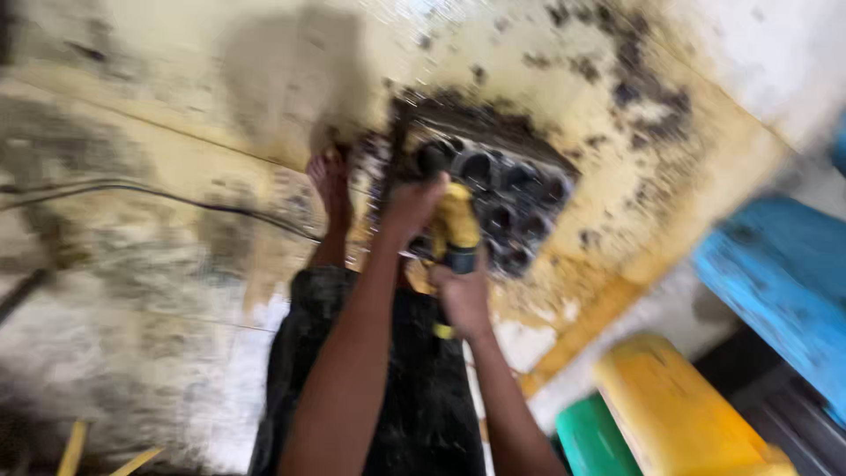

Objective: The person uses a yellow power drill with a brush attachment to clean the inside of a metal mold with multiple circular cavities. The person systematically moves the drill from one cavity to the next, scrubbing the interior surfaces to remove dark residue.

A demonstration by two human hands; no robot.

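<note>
Bare floor [159, 291] is left open left of the engine block [502, 198]; a cable [176, 196] is laid across it; bins [679, 405] are crowded at its right.

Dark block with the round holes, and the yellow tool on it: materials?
Block with round holes: probably cast metal; dark grey, dull, grimy, though blur leaves it open. Yellow tool: likely moulded plastic housing, bright yellow with black parts, held by both hands.

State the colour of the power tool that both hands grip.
Yellow with black parts: the power tool, seen in the head view, though blurred.
</note>
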